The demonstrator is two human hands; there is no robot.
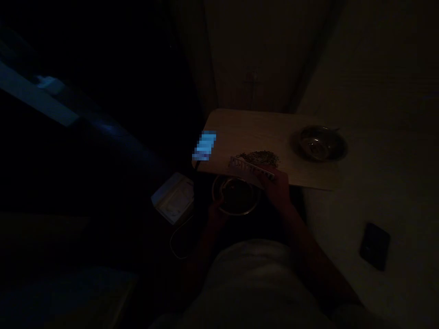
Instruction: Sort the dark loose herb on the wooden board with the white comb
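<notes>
In dim light, my right hand [277,186] is closed on a flat, pale piece with a dark-striped edge [244,167], perhaps card or stiff paper. It is held at the near edge of a small wooden table [250,125]. Just beyond it lies a spread heap of small, dark, grain-like bits [264,157]; their kind is too dark to tell. Below the table edge, my left hand [216,211] grips the left rim of a round, shiny bowl [237,213]. The bowl's inside is dark, and its contents cannot be made out.
A shiny metal bowl [320,145] stands on the table's right side. A bright, pixelated rectangle [205,145] is at the left corner. An open white box [174,198] sits lower left, near a pale cord [172,246]. A dark phone-like object [375,246] lies on the right.
</notes>
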